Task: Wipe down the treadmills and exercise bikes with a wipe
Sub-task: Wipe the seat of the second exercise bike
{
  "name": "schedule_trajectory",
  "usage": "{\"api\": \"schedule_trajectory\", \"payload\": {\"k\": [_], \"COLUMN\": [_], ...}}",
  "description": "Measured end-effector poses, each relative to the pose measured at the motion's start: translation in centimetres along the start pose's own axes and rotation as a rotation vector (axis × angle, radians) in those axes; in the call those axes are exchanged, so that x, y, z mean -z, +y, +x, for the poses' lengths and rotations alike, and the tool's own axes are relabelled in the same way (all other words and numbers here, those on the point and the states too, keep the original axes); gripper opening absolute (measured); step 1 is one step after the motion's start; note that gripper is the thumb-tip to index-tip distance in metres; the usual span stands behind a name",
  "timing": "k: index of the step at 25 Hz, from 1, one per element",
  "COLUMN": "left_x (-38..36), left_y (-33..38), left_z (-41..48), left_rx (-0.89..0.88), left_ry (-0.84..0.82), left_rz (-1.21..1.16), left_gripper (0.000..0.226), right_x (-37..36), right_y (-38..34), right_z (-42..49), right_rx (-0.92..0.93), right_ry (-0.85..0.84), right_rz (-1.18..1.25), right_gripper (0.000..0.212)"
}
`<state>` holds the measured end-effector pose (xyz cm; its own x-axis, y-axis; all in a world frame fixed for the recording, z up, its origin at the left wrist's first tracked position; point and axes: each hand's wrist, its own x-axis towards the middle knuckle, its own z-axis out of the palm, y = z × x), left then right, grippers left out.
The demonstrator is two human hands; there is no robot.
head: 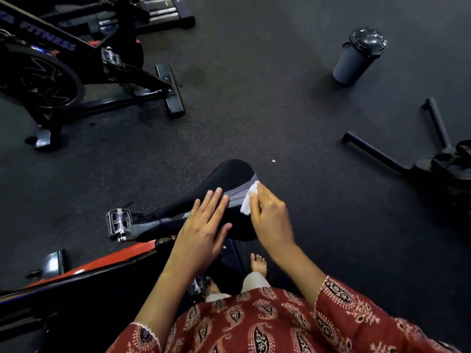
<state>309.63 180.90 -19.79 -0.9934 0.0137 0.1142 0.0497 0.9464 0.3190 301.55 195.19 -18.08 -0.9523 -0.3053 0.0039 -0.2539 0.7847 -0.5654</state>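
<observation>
A black exercise bike [38,80] with blue "FITNESS" lettering on its frame stood at the upper left on the dark speckled rubber floor [254,98]. Below it, nearer the person, lay the red-and-black frame [102,261] of a second bike, with its silver metal pedal [118,222] sticking out to the left. That bike's black padded saddle with a grey band [229,182] sat in the middle of the view. The left hand [204,225] rested flat on top of the saddle, fingers straight and together, gripping nothing. Just beside it to the right, the white wipe [248,200] was pressed against the grey band on the saddle's right side. The right hand [270,217] held the wipe there, its fingers bent over the crumpled sheet; the thumb was hidden. Below the hands a bare foot [258,263] stood on the floor, and both forearms came out of red paisley-print sleeves [339,307]. Well off at the upper right stood a grey round bin with a black liner [356,57], and below it the black tubular legs of a stand [382,154].
</observation>
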Motion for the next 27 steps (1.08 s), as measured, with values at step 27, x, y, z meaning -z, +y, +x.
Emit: {"api": "schedule_trajectory", "payload": {"k": [27], "left_x": [1.3], "left_y": [-5.5], "left_z": [-6.9], "left_rx": [-0.106], "left_ry": [0.243], "left_rz": [0.151], "left_gripper": [0.043], "right_x": [-10.4], "right_y": [-0.4], "right_z": [-7.1], "right_rx": [0.691], "right_ry": [0.329], "right_rz": [-0.632], "right_gripper": [0.063]}}
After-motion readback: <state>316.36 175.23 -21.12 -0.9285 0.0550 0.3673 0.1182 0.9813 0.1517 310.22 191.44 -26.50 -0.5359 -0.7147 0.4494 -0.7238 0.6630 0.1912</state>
